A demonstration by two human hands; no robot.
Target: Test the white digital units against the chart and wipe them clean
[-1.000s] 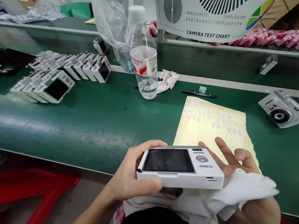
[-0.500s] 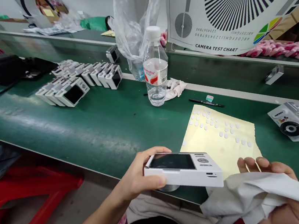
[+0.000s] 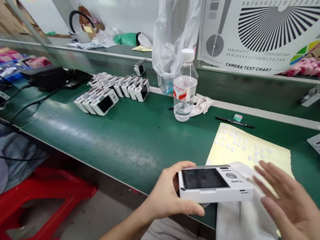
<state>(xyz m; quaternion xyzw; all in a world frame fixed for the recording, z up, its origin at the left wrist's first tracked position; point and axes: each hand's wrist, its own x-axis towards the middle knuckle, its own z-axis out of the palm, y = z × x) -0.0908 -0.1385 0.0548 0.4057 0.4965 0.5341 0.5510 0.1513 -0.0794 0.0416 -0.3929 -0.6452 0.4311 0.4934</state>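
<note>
1. The left hand (image 3: 167, 192) grips a white camera (image 3: 215, 184) by its end, fingers over the top edge and thumb under it, screen up.
2. The right hand (image 3: 292, 214) is open wide, fingers spread, just beside the camera, touching nothing that I can tell.
3. A white cloth (image 3: 247, 231) drapes over the bench edge under the camera.
4. Farther off on the green bench (image 3: 142, 141) lie a yellow sheet (image 3: 248, 146) of white dots, a water bottle (image 3: 185, 86) and rows of cameras (image 3: 117, 88).

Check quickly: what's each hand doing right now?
Left hand: closed, holding the white digital camera.
Right hand: open, fingers spread, holding nothing.
</note>
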